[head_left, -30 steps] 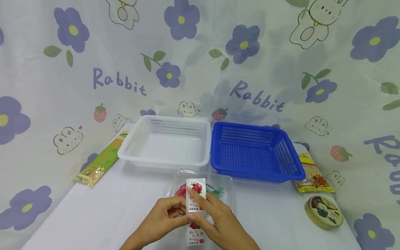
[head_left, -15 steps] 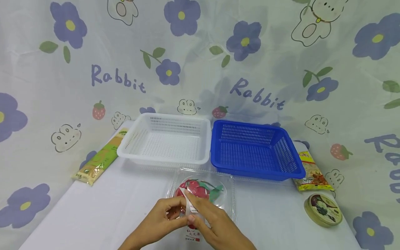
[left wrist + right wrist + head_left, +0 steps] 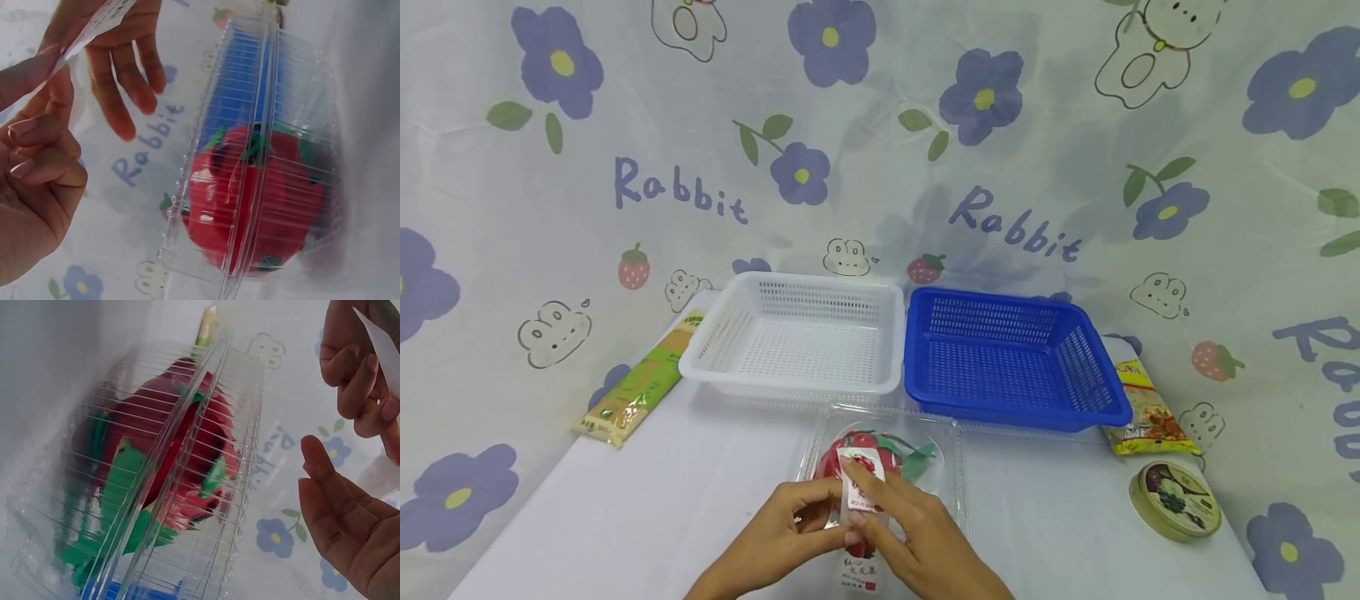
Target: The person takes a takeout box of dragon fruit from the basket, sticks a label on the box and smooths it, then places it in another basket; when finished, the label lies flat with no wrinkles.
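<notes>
- Two hands meet at a label strip in the head view: my left hand (image 3: 790, 529) pinches it at the left edge, while my right hand (image 3: 928, 529) has thumb and forefinger on the upper label (image 3: 856, 497), seemingly gripping it.
- Half a second ago, from my head, that upper label was folded over with a white corner up; now its printed face shows again, tilted back, and the lower label (image 3: 859, 575) hangs beneath. I take this to mean the upper label is being bent away from the strip, and is in my fingers rather than laid on anything.
- Same view: the clear box (image 3: 956, 471) with the red fruit (image 3: 859, 437) inside sits just beyond my hands, unmoved. Behind it stand the white basket (image 3: 790, 387) and the blue basket (image 3: 1011, 417).
- From my left wrist, the strip's edge lies between my left thumb and finger, the other left fingers curled; the right hand's outer fingers extend, apart from the box.
- From my right wrist, the strip's blank side shows beside my left fingers; I cannot tell my right hand's grip there. The box appears closed around the fruit.
</notes>
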Available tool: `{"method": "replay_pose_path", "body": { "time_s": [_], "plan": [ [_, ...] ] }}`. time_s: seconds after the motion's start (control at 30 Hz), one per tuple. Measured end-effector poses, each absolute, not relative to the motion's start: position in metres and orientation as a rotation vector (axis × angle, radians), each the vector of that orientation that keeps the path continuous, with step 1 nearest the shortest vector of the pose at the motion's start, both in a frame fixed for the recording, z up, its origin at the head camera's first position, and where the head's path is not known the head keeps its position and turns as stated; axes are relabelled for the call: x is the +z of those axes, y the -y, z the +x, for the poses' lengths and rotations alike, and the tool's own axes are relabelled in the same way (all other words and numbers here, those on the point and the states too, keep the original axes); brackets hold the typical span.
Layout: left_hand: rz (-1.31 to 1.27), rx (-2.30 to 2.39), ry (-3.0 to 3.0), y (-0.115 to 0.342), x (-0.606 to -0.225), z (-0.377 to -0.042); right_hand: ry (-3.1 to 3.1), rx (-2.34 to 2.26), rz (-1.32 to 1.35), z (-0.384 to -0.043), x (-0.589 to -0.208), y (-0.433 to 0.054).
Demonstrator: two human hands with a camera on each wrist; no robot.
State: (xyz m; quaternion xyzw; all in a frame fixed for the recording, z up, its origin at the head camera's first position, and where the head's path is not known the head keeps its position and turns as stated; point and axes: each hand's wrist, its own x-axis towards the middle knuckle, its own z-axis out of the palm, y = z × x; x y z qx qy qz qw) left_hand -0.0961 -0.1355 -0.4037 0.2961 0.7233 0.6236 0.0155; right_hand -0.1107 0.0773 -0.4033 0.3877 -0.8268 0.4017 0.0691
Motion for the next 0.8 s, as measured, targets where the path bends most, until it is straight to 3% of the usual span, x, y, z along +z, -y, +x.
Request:
{"method": "replay_pose_path", "body": {
  "time_s": [0.47, 0.8],
  "plan": [
    [0.906, 1.924, -2.137, 0.141, -0.413, -0.092, 2.286, 1.164, 0.981, -0.122, -0.399, -0.083],
    [0.783, 1.98, -2.12, 0.181, -0.426, -0.098, 2.175, 0.92, 0.922, -0.154, -0.401, -0.098]
  ]
}}
